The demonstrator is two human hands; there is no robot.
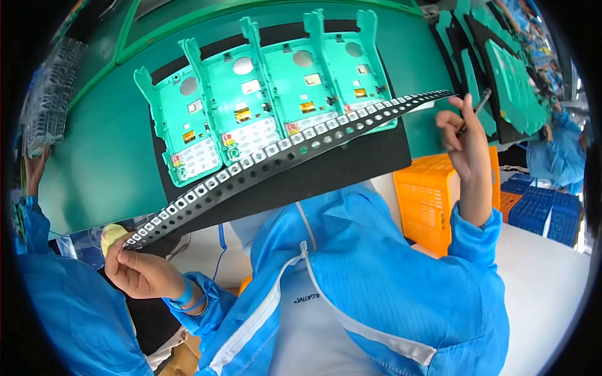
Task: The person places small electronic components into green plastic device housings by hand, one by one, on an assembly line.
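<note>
A long black strip (269, 164) with a row of small white square pads stretches slantwise between my hands, in front of the green plastic housings. My left hand (143, 271), low at the left, pinches its near end between thumb and fingers. At the far right, the other end reaches the fingertips of my right hand (464, 135). A slim metal tool (481, 103), its kind unclear, sticks out from the curled fingers of that hand. Several housings (241, 94) lie in a row on a black mat (326, 169), partly covered by the strip.
Orange crates (423, 203) stand below the table edge at right; more green housings (514, 88) lie beyond. Clear plastic trays (53, 94) are stacked at far left. A co-worker's blue sleeve (31, 225) is at left. A blue cord (221, 250) runs from my left wrist strap.
</note>
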